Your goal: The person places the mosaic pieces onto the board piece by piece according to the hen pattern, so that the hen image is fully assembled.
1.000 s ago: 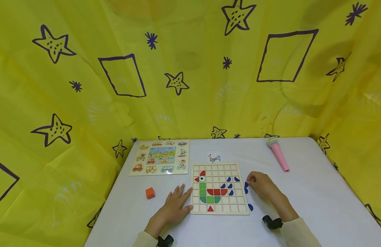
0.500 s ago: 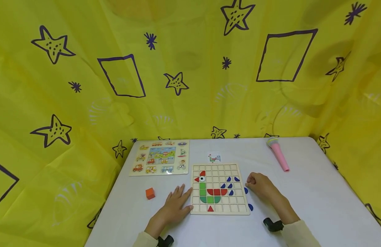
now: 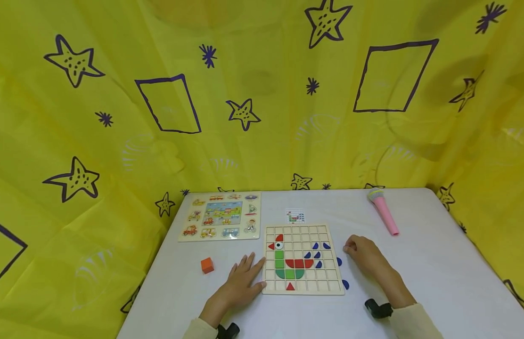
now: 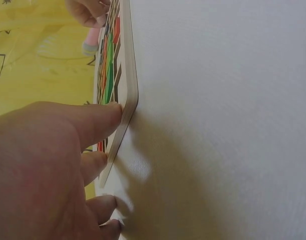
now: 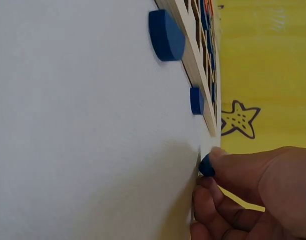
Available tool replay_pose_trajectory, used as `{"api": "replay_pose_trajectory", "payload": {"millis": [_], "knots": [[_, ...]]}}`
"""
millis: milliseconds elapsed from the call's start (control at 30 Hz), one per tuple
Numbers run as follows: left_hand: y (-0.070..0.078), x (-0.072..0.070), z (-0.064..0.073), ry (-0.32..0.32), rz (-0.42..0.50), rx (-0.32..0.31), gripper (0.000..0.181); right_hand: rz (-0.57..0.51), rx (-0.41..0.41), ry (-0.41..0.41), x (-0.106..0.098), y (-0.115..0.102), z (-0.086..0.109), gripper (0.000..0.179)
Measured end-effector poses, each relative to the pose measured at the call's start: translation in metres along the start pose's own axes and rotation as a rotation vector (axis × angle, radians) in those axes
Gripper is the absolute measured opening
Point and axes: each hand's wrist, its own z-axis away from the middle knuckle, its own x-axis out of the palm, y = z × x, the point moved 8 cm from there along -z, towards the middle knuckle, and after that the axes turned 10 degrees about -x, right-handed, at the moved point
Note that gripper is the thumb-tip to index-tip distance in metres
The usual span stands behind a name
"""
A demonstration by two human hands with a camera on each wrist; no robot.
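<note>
A wooden grid board (image 3: 304,235) lies mid-table with red, green and blue pieces set in its cells in the form of a bird. My left hand (image 3: 241,282) rests at the board's left edge, fingers spread, thumb and index fingertips right at the rim in the left wrist view. Just right of the board, my right hand (image 3: 365,254) pinches a blue piece (image 5: 207,166) between thumb and fingers, mostly covered by them. Two blue half-round pieces lie along the board's right edge, one nearer (image 5: 166,36) and one farther (image 5: 197,101) in the right wrist view.
A small picture card (image 3: 295,216) of the bird lies behind the board. At back left is a vehicle picture puzzle (image 3: 185,221), with an orange cube (image 3: 207,265) before it. A pink toy microphone (image 3: 386,216) lies at back right. A yellow curtain (image 3: 262,155) hangs behind the table.
The right hand has picked up a blue piece from beside the board's right edge and shifted slightly right, away from the board. The left hand has stayed in place.
</note>
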Motion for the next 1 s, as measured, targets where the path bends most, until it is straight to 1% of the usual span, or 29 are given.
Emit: {"api": "replay_pose_trajectory", "payload": {"millis": [133,233,300,467,600,767,1000], "knots": [[0.000,0.000,0.000,0.007,-0.003,0.004,0.069,0.006,0.026,0.031,-0.009,0.007,-0.001,0.011],[-0.001,0.001,-0.001,0.011,-0.008,0.005,0.069,-0.003,0.057,0.026,-0.012,0.013,-0.002,0.014],[-0.001,0.002,-0.001,0.011,-0.010,0.005,0.069,-0.006,0.050,0.025,-0.013,0.013,-0.002,0.013],[0.000,0.002,-0.001,0.012,-0.012,0.006,0.069,0.013,0.059,0.010,-0.009,0.011,-0.001,0.012],[0.002,0.001,-0.001,0.012,-0.008,0.009,0.069,0.040,0.108,-0.016,-0.005,0.009,0.001,0.014],[0.002,0.000,0.000,0.013,-0.009,0.009,0.069,0.067,0.099,-0.017,-0.004,0.005,0.004,0.014],[0.001,0.001,-0.001,0.014,-0.013,0.005,0.069,0.041,0.097,0.005,-0.001,-0.002,0.007,0.013]]}}
